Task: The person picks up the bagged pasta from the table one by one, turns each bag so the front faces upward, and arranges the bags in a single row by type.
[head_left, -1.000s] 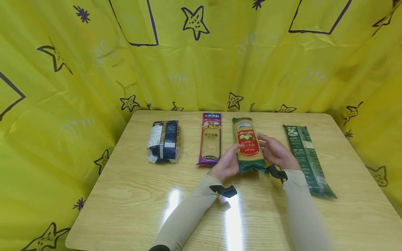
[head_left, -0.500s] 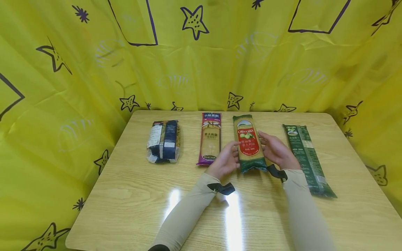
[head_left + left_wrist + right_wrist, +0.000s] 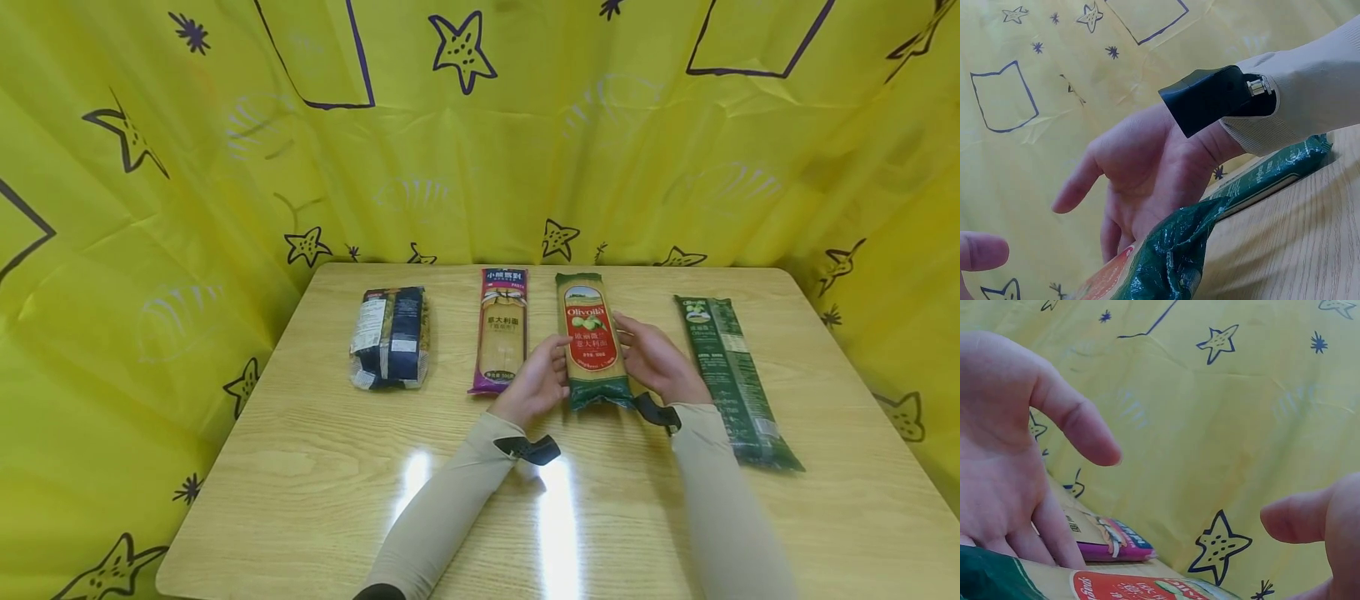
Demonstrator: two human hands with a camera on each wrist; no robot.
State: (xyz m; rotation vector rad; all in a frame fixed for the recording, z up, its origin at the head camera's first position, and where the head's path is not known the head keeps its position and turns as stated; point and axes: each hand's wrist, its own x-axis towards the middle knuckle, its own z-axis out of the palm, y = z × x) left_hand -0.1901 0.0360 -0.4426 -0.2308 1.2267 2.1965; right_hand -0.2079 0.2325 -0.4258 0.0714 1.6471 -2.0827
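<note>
A spaghetti pack (image 3: 592,333) with green ends and a red oval label lies face up between both hands, at right of centre on the table. My left hand (image 3: 538,379) is at the pack's left edge, its thumb lifted off the label and its fingers loosely bent. At the right edge is my right hand (image 3: 660,358), fingers along the side and thumb raised, as the left wrist view also shows. Partly hidden behind the pack's crumpled green end (image 3: 1172,250) are the right fingertips. Whether any fingertips touch the wrapper is unclear.
Left of the hands lies a purple-edged pasta pack (image 3: 502,333). Farther left is a dark blue pasta bag (image 3: 392,337). A long green pack (image 3: 738,383) lies slanted beside the right forearm. A yellow curtain (image 3: 480,167) hangs behind the wooden table (image 3: 300,467).
The left thumb has come off the front of the spaghetti pack, and the left hand has drawn slightly left. The pack has settled flatter and straighter on the table.
</note>
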